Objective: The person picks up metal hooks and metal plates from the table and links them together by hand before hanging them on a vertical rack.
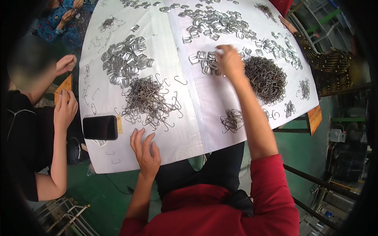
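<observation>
My left hand (pixel 145 154) rests at the near edge of the white-covered table (pixel 185 143), its fingers apart and nothing in them. Just beyond its fingertips lies a loose heap of bent wire hooks (pixel 146 99). Farther right, my right hand (pixel 231 63) reaches over a small group of shiny metal buckle-like pieces (pixel 202 59). Motion smears its fingers, so I cannot tell whether they hold a piece. Right beside that hand sits a dense mound of dark wire hooks (pixel 265 80). A smaller bunch of hooks (pixel 232 119) lies nearer to me, left of my right forearm.
More metal pieces form a left pile (pixel 125 59) and a far pile (pixel 218 23). At the left edge lies a black phone (pixel 100 128). One person (pixel 65 106) sits on the left, another works at the far left, and a patterned sleeve (pixel 328 65) reaches in from the right.
</observation>
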A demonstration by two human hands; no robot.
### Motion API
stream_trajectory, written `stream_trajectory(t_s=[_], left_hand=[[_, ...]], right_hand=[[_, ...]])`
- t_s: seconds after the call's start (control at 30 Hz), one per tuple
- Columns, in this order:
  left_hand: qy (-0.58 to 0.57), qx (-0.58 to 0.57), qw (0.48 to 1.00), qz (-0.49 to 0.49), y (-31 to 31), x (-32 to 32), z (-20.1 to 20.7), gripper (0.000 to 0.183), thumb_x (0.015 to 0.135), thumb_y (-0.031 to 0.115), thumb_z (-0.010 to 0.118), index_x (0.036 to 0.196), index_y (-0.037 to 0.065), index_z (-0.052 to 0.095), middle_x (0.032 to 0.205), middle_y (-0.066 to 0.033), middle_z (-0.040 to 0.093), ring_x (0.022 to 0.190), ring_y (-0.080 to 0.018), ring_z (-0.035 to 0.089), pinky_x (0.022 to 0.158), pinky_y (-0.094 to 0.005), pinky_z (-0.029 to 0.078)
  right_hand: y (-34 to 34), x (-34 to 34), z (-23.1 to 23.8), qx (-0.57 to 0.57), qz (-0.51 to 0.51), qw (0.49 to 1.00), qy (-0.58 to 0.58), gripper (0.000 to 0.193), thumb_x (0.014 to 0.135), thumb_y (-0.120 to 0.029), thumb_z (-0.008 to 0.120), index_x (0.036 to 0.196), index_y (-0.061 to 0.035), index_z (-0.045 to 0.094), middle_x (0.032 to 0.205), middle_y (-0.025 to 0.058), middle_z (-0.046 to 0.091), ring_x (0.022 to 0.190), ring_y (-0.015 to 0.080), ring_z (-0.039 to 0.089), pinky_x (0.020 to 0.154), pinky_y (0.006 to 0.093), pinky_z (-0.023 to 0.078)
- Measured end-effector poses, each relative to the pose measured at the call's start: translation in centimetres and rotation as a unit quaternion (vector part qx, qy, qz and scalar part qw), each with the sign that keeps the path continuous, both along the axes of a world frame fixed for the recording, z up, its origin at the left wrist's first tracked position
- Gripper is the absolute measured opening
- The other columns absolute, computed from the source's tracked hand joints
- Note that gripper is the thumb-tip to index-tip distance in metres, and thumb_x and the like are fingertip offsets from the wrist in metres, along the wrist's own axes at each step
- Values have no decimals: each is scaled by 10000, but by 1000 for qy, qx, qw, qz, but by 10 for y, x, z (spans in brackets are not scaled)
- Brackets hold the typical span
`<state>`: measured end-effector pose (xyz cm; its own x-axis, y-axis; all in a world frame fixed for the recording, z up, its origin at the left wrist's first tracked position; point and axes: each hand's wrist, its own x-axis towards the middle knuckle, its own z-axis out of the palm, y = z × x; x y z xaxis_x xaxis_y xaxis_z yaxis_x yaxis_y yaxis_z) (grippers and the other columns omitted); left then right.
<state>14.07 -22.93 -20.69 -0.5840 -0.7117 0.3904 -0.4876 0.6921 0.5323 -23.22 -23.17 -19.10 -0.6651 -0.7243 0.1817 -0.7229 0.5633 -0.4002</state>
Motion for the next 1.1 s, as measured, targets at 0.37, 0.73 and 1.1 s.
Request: stream_trajectory(t_s=[0.37, 0.73, 1.1], left_hand=[[6, -38, 999, -33, 2, 6, -8, 300, 708, -100, 514, 958, 33, 613, 1140, -147, 512, 1144, -379, 438, 961, -504, 357], [12, -27, 999, -29, 1, 5, -11, 304, 687, -113, 515, 917, 54, 624, 1094, -129, 530, 1110, -359, 470, 941, -512, 379], [8, -27, 999, -38, 1, 7, -10, 297, 663, -130, 511, 875, 43, 626, 1064, -132, 548, 1098, -355, 476, 923, -490, 396]], right_hand=[[3, -128, 19, 249, 90, 962, -71, 356, 655, -282, 756, 936, -76, 682, 880, 121, 675, 829, 248, 643, 739, 346, 500], [-2, -139, 12, 352, 95, 931, 2, 408, 654, -270, 781, 965, -39, 654, 867, 100, 665, 746, 183, 637, 678, 307, 505], [7, -125, 28, 419, 110, 901, -3, 228, 667, -148, 686, 886, -85, 670, 840, 94, 666, 792, 244, 631, 683, 348, 495]])
